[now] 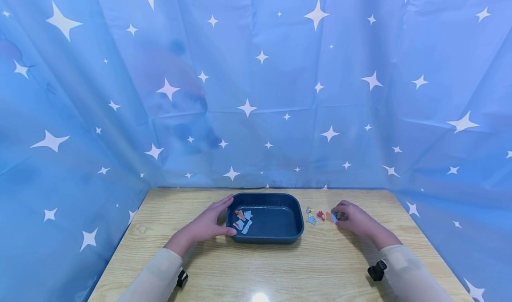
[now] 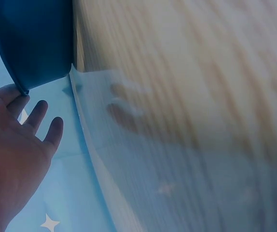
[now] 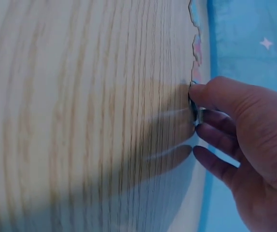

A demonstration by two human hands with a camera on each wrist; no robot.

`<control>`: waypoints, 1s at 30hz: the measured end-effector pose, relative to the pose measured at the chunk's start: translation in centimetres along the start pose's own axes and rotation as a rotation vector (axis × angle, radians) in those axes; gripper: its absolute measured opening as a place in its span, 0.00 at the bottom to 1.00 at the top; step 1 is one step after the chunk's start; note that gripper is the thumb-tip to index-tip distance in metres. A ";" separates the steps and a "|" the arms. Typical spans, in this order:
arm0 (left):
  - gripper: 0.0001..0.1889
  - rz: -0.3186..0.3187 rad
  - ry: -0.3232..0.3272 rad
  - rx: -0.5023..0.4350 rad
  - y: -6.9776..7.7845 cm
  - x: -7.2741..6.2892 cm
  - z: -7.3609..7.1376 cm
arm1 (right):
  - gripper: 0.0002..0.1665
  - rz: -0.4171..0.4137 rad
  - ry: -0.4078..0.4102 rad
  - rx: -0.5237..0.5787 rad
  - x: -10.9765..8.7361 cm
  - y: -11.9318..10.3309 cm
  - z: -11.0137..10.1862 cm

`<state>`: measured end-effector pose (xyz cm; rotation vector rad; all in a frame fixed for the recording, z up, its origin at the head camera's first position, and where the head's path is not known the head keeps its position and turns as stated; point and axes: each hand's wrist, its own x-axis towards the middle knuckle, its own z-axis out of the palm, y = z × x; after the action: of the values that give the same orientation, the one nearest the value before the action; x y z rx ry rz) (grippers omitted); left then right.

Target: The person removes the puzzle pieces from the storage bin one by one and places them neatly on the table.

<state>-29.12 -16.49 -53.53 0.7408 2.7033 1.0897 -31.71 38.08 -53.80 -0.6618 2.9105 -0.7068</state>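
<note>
A deep, dark blue rectangular tray (image 1: 276, 222) stands near the back of the table. My left hand (image 1: 208, 222) grips its left end, thumb at the near corner and fingers at the far one. In the left wrist view, the ring and little fingers of that hand (image 2: 20, 145) stand away from the tray wall (image 2: 37, 41). Several jigsaw pieces (image 1: 246, 226) lie in the tray's left part. Right of the tray, my right hand (image 1: 358, 219) pinches a jigsaw piece (image 1: 341, 216) low at the tabletop, mostly covered by the fingers. Other pieces (image 1: 321, 215) lie between that hand and the tray.
The light wooden table (image 1: 256, 271) ends at a blue curtain (image 1: 280, 151) with white stars behind and at both sides. A black wrist camera (image 1: 377, 271) sits at the right sleeve, another (image 1: 182, 278) at the left.
</note>
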 end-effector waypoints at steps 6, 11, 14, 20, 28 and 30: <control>0.60 -0.011 0.000 0.002 0.1 -0.1 0.1 | 0.23 0.005 -0.005 0.013 -0.2 -0.1 -0.2; 0.60 -0.001 0.001 -0.002 -0.1 0.0 0.1 | 0.25 0.014 0.000 0.023 -0.3 0.0 -0.3; 0.59 0.002 0.003 0.003 -0.2 0.0 0.1 | 0.27 0.026 0.004 0.041 -0.3 -0.1 -0.5; 0.59 0.006 0.002 0.007 -0.4 0.1 0.2 | 0.26 0.037 0.029 0.068 -0.1 -0.7 -0.8; 0.59 0.008 0.000 -0.006 -0.3 0.1 0.1 | 0.28 -0.041 0.161 0.083 0.7 -3.4 -0.7; 0.59 0.006 -0.002 -0.009 -0.1 0.0 0.0 | 0.28 -0.061 0.188 0.086 1.0 -4.4 -0.8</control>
<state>-29.17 -16.55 -53.62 0.7486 2.6946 1.1011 -31.03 34.40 -51.09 -0.7142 3.0171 -0.9447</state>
